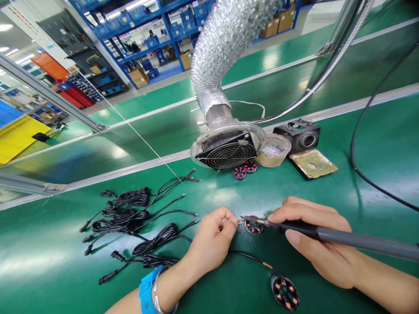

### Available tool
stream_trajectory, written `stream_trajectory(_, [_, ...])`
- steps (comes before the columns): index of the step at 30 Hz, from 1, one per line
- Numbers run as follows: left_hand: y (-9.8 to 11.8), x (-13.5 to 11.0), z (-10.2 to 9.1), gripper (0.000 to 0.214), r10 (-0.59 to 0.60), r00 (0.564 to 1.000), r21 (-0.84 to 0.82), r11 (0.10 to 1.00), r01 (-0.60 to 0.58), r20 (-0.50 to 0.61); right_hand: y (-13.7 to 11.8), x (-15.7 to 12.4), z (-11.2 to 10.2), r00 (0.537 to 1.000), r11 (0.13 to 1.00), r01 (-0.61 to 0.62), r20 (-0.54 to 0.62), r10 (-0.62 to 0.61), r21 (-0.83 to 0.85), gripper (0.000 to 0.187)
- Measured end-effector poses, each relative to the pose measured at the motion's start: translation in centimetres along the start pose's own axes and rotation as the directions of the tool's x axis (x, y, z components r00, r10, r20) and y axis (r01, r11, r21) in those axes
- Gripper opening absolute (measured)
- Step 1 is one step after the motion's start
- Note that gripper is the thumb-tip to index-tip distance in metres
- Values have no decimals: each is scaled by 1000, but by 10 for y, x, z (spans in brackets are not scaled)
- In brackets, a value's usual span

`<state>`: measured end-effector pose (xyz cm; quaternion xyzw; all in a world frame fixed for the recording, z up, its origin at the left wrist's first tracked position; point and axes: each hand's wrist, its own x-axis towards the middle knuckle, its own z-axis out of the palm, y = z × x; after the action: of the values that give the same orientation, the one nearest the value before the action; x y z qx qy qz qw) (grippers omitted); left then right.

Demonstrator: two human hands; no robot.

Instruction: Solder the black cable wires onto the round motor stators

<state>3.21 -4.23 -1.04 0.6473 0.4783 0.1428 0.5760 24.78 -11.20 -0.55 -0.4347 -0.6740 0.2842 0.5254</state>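
Note:
My right hand (324, 235) grips a soldering iron (343, 237), its tip pointing left over a small motor stator (254, 225) with copper windings. My left hand (214, 237) is closed in a pinch just left of that stator. Thin wire ends (240, 222) stick out from its fingertips beside the iron's tip; how they run inside the fingers is hidden. Below the hands lies a second stator (285, 293) with a black cable (245, 254) joined to it, running back under my left hand.
Coiled black cables (131, 218) with connectors lie on the green bench at left. A fume extractor fan (225, 152) hangs from a silver duct (209, 65). Behind are red-wound stators (240, 173), a round tub (273, 150), an iron stand (299, 135) and a yellowish sponge (313, 164).

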Motion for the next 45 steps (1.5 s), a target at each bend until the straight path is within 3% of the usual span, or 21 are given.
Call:
stream_trajectory(8, [0, 1, -1, 24, 8, 1000, -18, 1000, -8, 9, 1, -3, 5, 997, 1000, 20, -69, -20, -11, 29])
stream_trajectory(12, [2, 2, -4, 26, 10, 997, -42, 999, -7, 73, 8, 2, 14, 998, 992, 52, -23, -55, -118, 39])
stream_trajectory(19, [2, 2, -10, 32, 71, 978, -33, 997, -66, 194, 23, 12, 40, 979, 950, 195, 109, -173, -243, 27])
stream_trajectory(25, [7, 0, -14, 28, 88, 978, 109, 988, -110, 189, 22, 15, 37, 974, 939, 225, 88, -209, -260, 27])
stream_trajectory(33, [5, 4, -9, 24, 24, 986, -122, 993, -4, 164, 22, 9, 36, 962, 912, 272, 89, -256, -307, 30])
stream_trajectory(40, [9, 5, -8, 29, 0, 988, -142, 990, 22, 157, 19, 10, 37, 986, 951, 156, 102, -133, -265, 35])
stream_trajectory(45, [9, 4, -7, 25, 10, 985, -135, 991, 14, 172, 17, 13, 39, 987, 967, 154, 87, -139, -202, 31])
